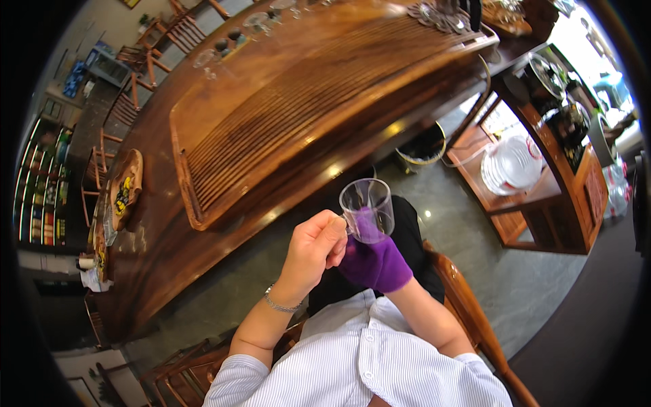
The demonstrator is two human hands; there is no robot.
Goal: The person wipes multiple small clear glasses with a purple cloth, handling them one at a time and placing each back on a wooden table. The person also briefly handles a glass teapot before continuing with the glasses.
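Observation:
My left hand [319, 239] pinches the handle of a clear glass cup or pitcher [367, 209] above my lap. A purple cloth [379, 264] covers my right hand [404, 292], and its fingers are hidden in the folds. Cloth and right hand press against the underside or far side of the glass; purple shows through its wall. Whether any cloth is inside the glass I cannot tell. The vessel is tilted, with its round rim towards me.
Before me runs a long wooden table with a ribbed tea tray [285, 109]. Small glassware and cups [221, 45] line its far side. A bin [422, 145] stands on the floor beside a wooden cabinet [549, 201] holding a large plastic bottle [511, 163]. A chair armrest [457, 290] flanks my right side.

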